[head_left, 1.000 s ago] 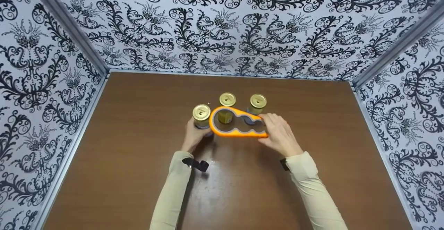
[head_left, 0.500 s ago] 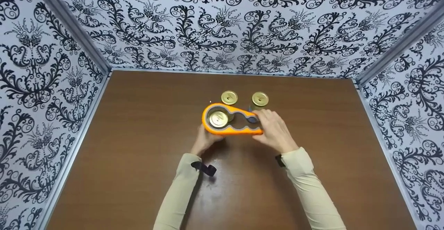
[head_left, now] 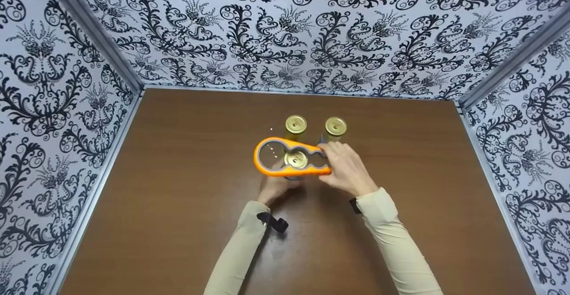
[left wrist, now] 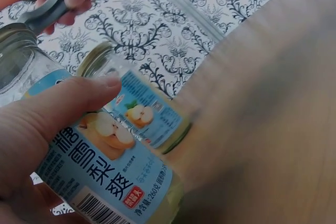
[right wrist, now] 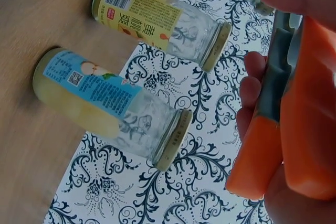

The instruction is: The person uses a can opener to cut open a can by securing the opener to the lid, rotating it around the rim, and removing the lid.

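Note:
My left hand grips a glass jar with a blue pear label and gold lid; the thumb lies across its label. In my right hand is an orange jar opener with a grey scalloped lining, held by its narrow end. From the head view, the gold lid shows through the opener's middle opening; whether they touch, I cannot tell. Behind stand a jar with a yellow label and another with a blue label, both gold-lidded and upright.
The brown tabletop is enclosed by patterned back and side walls with grey metal corner rails. The two standing jars are just beyond my hands. Black straps circle both wrists.
My left hand has carried the jar rightward, so its lid shifted from left of the opener to within its outline. The opener has moved slightly left with my right hand.

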Demonstrator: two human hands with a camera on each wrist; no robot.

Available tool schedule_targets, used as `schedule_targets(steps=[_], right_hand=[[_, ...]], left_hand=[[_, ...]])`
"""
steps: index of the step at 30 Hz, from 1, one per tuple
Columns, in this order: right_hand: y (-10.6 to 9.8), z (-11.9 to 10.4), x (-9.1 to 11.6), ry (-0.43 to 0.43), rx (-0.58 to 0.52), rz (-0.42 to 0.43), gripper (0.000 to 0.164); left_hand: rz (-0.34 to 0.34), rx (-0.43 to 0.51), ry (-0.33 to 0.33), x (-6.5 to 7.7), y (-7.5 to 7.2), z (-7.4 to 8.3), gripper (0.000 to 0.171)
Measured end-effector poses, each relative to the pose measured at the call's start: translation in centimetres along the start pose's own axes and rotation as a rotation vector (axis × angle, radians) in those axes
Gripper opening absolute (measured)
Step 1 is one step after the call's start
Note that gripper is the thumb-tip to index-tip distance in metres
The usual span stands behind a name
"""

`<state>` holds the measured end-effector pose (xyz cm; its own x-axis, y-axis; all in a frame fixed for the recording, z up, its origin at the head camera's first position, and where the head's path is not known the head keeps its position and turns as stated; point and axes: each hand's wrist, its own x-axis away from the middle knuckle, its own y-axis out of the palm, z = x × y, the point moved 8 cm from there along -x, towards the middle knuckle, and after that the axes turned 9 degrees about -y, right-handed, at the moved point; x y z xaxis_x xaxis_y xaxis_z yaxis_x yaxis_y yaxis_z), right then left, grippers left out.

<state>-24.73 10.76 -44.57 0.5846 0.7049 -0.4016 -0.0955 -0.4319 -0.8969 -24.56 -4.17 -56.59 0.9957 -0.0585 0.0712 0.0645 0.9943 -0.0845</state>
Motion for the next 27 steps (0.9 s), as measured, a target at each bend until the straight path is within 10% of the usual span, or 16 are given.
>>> schedule_targets(steps=[7,18,27], right_hand=[[0.5,0.2,0.3,0.022,-0.001,-0.028,0.06],[0.9,0.5,0.9,0.052,0.05,-0.057,0.063],[1.0,0.6,1.7,0.06,0.135,-0.018,0.069]], left_hand=[[-0.073,0.089,0.047,1.3,0.7,2.3,0.063],[-0.02,-0.044,0.066,2.0,0.7,3.8,0.068],[-0.026,0.001,0.061,0.8,1.3,0.9,0.067]])
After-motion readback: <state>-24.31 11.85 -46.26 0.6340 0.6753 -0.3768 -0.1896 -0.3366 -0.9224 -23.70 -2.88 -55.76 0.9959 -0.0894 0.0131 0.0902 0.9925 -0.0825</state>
